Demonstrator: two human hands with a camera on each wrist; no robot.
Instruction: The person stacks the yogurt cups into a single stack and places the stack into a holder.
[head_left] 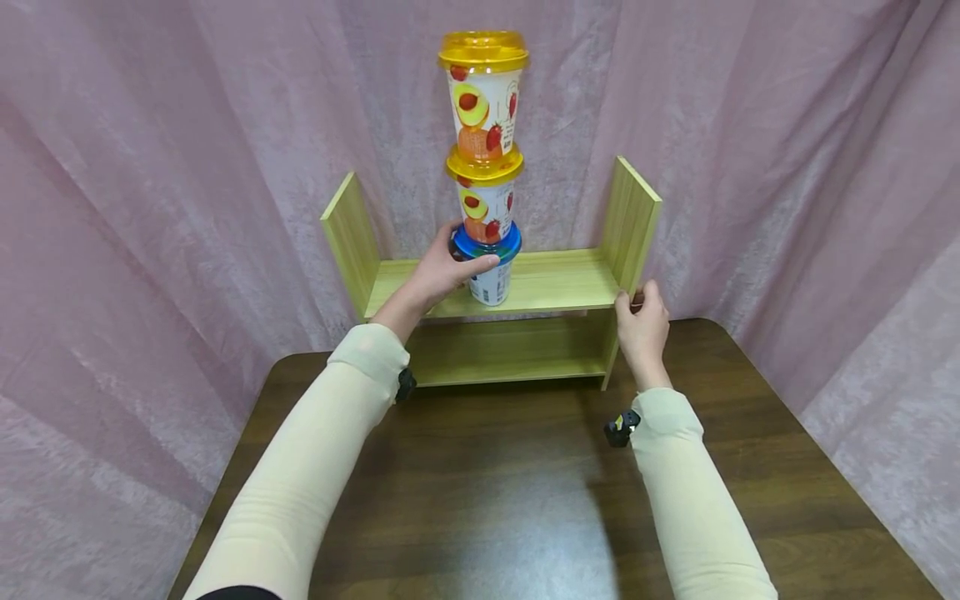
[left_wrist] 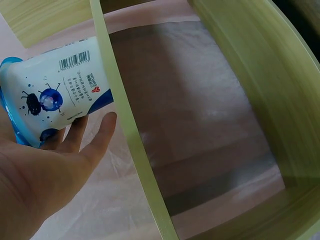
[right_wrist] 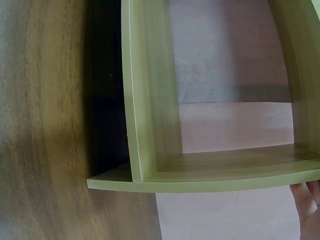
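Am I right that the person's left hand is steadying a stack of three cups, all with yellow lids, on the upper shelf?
Not quite: the head view shows only the top two cups have yellow lids; the bottom cup, which the left hand holds, has a blue lid. The rest stands.

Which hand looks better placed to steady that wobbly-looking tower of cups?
Probably the left hand: its fingers already curl around the blue-lidded bottom cup on the shelf, under two yellow-lidded cups. The right hand is at the shelf's right side panel, away from the stack.
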